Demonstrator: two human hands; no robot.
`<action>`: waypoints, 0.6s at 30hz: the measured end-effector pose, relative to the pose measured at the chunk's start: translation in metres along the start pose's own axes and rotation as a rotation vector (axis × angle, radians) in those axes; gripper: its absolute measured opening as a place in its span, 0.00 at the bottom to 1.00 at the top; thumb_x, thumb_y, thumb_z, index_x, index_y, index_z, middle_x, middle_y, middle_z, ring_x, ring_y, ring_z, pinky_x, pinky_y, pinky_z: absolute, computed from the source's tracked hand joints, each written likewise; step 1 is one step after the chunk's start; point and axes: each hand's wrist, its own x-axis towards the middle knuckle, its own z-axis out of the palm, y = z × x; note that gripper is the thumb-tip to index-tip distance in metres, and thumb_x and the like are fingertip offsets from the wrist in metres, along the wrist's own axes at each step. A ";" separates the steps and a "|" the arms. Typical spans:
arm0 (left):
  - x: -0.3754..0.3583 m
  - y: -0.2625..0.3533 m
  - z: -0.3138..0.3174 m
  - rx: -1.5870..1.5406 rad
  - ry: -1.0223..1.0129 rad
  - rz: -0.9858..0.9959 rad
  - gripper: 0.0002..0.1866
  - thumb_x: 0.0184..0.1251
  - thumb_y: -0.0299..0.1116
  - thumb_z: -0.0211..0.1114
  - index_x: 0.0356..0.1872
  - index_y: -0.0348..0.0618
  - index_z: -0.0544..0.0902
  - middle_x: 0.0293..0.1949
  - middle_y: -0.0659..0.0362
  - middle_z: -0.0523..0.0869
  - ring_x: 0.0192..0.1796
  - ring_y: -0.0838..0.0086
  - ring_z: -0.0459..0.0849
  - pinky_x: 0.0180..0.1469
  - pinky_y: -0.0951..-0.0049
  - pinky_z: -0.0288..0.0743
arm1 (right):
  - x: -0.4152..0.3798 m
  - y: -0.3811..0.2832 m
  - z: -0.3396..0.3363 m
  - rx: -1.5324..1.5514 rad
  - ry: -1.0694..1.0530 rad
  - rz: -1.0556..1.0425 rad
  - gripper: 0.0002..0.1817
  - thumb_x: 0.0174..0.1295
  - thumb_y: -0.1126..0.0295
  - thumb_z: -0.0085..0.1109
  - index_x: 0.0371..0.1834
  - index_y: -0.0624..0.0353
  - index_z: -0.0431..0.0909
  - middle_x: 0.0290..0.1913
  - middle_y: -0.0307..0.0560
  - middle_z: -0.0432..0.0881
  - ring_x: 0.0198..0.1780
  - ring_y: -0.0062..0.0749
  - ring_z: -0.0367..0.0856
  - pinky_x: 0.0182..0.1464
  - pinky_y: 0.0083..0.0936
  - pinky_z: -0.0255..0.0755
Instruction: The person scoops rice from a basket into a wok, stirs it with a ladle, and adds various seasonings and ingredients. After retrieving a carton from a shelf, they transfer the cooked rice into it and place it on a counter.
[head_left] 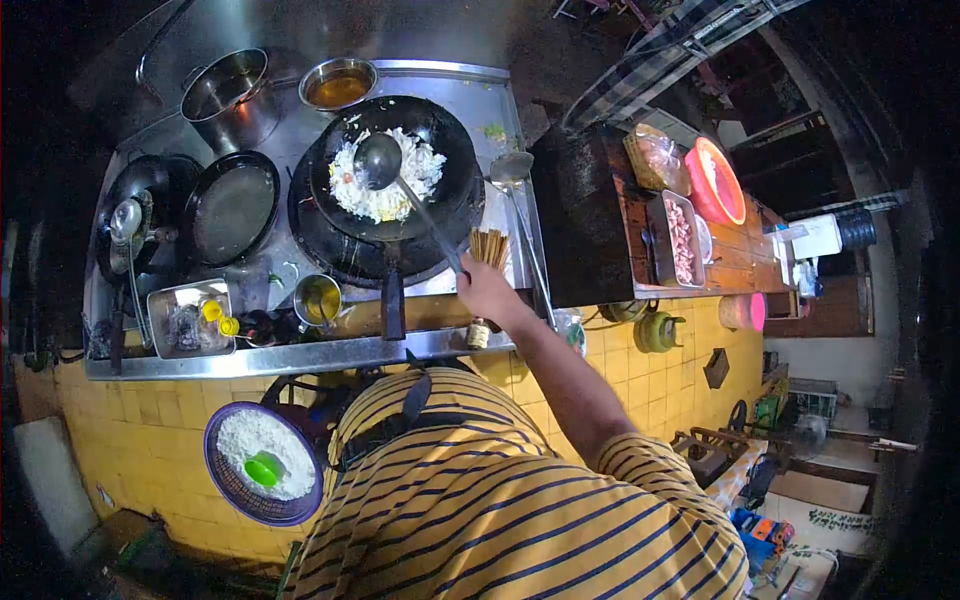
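My right hand (486,290) is closed around the handle of a metal ladle (379,162), whose bowl rests on white rice (421,168) in a black wok (455,134). Bits of yellow and orange show among the rice. The wok's long dark handle (394,305) points toward my body, with no hand on it. Just beside my right hand stands a bundle of thin wooden sticks (490,245). A small labelled bottle (478,334) is below the hand. My left hand does not show.
At the left are a dark round pan (233,208), a steel pot (232,100) and a metal tray (190,345). A purple basket (222,472) of white rice stands below the counter. On the right, a wooden table (635,235) bears a meat tray (680,240) and pink bowl (735,182).
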 end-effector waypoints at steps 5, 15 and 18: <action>-0.002 -0.006 0.000 -0.016 0.019 -0.027 0.18 0.72 0.41 0.56 0.54 0.38 0.71 0.50 0.55 0.76 0.49 0.71 0.76 0.53 0.68 0.70 | 0.003 0.009 0.008 0.068 -0.006 -0.021 0.22 0.63 0.68 0.48 0.60 0.66 0.70 0.40 0.70 0.81 0.44 0.63 0.81 0.49 0.48 0.74; 0.002 -0.022 0.008 -0.061 0.021 -0.078 0.16 0.73 0.40 0.55 0.52 0.39 0.72 0.47 0.56 0.76 0.47 0.73 0.75 0.51 0.69 0.70 | -0.037 0.039 -0.037 -0.106 -0.051 0.035 0.23 0.63 0.66 0.48 0.61 0.63 0.67 0.32 0.73 0.80 0.37 0.67 0.81 0.45 0.55 0.74; -0.001 -0.029 0.015 -0.067 -0.011 -0.111 0.15 0.73 0.40 0.55 0.51 0.39 0.72 0.46 0.56 0.76 0.46 0.73 0.75 0.51 0.70 0.70 | -0.023 0.030 -0.026 -0.105 -0.037 0.175 0.22 0.63 0.66 0.48 0.59 0.64 0.68 0.34 0.72 0.80 0.39 0.67 0.81 0.46 0.55 0.74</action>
